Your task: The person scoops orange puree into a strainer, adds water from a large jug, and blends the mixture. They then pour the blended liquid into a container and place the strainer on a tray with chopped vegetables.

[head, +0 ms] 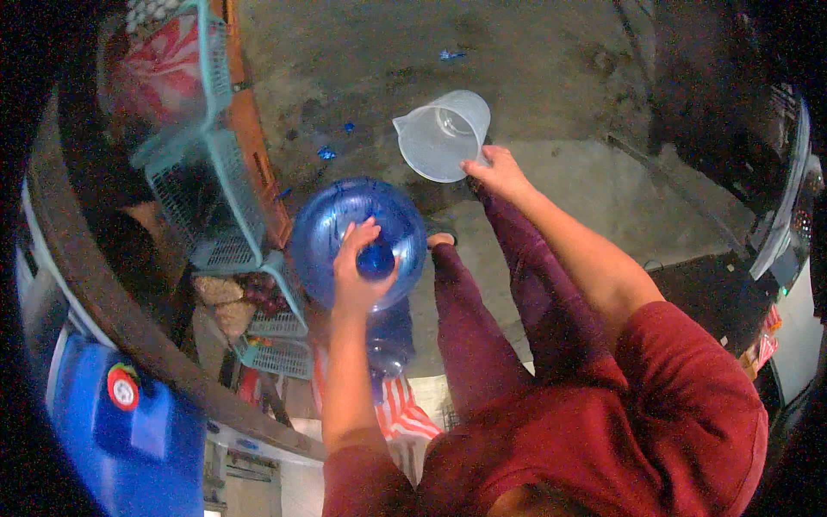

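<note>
My left hand (pixel 358 268) grips the neck of a large round blue plastic water bottle (pixel 323 223), seen from above, with fingers and thumb around its opening. Whether the bottle holds anything cannot be told. Out in front, my right hand (pixel 499 169) holds a translucent plastic measuring jug (pixel 444 137) near its rim. The jug is tilted, with its mouth towards me and its pouring spout at the left. No contents show inside it. It is apart from the bottle, farther forward and to the right.
Along the left stand teal plastic baskets (pixel 216 174), one with onions (pixel 265 294), and an orange crate (pixel 255 152). A blue container (pixel 123 413) with a red cap is at lower left. Small blue scraps (pixel 327 152) lie on the concrete floor (pixel 549 77). A striped bag (pixel 404 410) sits behind the bottle.
</note>
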Demonstrator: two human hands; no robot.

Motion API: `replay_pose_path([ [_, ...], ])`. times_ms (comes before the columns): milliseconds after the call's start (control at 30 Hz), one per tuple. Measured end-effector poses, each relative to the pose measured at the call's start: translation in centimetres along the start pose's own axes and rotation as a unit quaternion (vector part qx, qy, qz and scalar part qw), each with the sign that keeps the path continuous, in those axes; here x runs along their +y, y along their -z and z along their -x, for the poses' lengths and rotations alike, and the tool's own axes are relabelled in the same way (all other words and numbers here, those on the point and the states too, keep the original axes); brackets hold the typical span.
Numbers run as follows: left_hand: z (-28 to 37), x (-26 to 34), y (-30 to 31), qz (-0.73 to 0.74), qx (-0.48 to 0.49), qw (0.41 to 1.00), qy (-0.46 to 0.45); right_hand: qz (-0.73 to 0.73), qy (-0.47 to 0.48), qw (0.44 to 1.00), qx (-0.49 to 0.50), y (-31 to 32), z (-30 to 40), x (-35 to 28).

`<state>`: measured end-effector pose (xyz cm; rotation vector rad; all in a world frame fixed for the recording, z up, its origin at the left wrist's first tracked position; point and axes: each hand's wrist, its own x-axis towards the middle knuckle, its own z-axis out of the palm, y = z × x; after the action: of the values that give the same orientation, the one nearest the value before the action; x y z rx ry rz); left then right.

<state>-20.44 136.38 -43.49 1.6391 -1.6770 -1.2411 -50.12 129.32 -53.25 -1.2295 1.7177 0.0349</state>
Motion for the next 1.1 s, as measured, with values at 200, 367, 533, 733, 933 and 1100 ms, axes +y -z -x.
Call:
replay_pose_path([
  [200,-14.5,1.7,-8.1,-0.058,-0.056,0.993,0.091,0.053,0.017,0.998,0.01,1.0,-6.7,4.0],
  [367,-24.1,-0.3,-16.5,-0.138,-0.144,0.968,0.153,0.079,-0.019,0.996,0.048,3.3,-12.2,5.0],
  [533,-27.8,-2.7,-21.1,-0.191,-0.195,0.948,0.161,0.13,-0.066,0.984,0.105,5.3,-14.4,5.6],
  [733,-30.1,-2.0,-24.7,-0.211,-0.237,0.927,0.199,0.151,-0.049,0.975,0.157,7.5,-16.3,7.7],
  [933,-30.2,-1.6,-25.1,-0.229,-0.251,0.916,0.211,0.121,-0.038,0.983,0.136,8.1,-16.0,8.4],
  [1100,-30.7,-1.8,-25.5,-0.224,-0.24,0.922,0.207,0.138,-0.03,0.979,0.147,8.5,-16.9,8.1],
])
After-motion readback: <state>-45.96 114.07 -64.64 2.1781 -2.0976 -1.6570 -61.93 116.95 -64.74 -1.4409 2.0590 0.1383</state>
